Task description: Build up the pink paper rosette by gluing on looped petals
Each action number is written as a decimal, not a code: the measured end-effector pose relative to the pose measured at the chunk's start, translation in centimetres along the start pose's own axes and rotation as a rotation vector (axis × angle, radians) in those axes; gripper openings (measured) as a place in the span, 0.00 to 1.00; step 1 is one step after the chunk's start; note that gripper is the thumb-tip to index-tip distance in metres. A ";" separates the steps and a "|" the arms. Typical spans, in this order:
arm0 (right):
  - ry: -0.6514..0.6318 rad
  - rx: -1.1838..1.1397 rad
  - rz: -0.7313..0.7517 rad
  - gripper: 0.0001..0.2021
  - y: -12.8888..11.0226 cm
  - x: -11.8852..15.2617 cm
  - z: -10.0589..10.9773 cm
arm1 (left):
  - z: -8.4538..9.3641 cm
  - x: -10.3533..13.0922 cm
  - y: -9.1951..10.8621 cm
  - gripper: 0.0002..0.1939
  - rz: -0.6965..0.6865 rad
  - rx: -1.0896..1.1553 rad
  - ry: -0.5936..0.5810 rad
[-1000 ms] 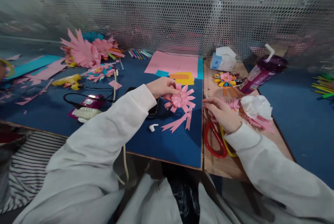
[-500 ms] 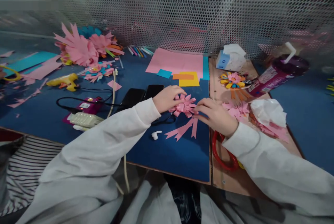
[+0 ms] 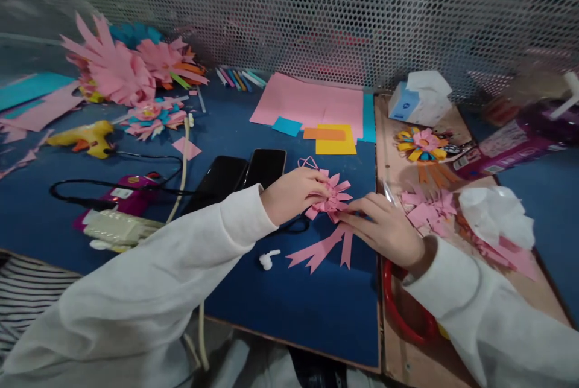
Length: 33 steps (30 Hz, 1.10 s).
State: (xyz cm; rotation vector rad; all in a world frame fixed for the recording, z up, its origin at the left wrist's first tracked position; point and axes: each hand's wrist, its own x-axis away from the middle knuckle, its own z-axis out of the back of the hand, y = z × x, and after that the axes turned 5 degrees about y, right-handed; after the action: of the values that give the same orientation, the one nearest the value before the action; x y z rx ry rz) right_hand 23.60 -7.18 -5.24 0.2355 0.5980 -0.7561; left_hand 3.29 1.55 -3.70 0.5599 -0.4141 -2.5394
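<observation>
A pink paper flower (image 3: 333,196) with looped and pointed petals lies on the blue table, two forked pink paper tails (image 3: 322,249) hanging from its near side. My left hand (image 3: 296,194) comes over it from the left, fingers bent and closed on its upper petals. From the right, my right hand (image 3: 384,225) pinches the flower's lower right edge, thumb and fingertips together. A thin pink loop (image 3: 308,162) sticks out beyond my left hand. Red-handled scissors (image 3: 402,309) lie partly under my right sleeve.
Two dark phones (image 3: 266,166), a white earbud (image 3: 268,259) and a yellow glue gun (image 3: 85,137) with its cable lie leftward. Pink paper sheets (image 3: 312,98) are behind. A tissue box (image 3: 418,101), a multicoloured paper flower (image 3: 421,145) and a purple bottle (image 3: 515,134) stand right.
My view has tilted and come closer. My left hand has shifted further over the flower's petals, and the thin pink loop now shows behind it. My right hand keeps to the flower's right edge.
</observation>
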 end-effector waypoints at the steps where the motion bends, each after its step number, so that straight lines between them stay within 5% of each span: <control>1: -0.001 0.008 0.004 0.06 0.0 0.0 0.0 | 0.0 0.0 0.0 0.08 -0.001 0.007 0.005; 33: -0.045 0.093 0.024 0.07 -0.1 -0.2 0.3 | 0.4 0.0 0.5 0.09 0.149 0.178 0.007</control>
State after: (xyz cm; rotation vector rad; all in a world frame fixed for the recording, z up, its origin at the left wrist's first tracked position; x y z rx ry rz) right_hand 23.58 -7.22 -4.86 0.3106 0.5175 -0.7652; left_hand 3.30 1.25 -3.13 0.5803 -0.6595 -2.3713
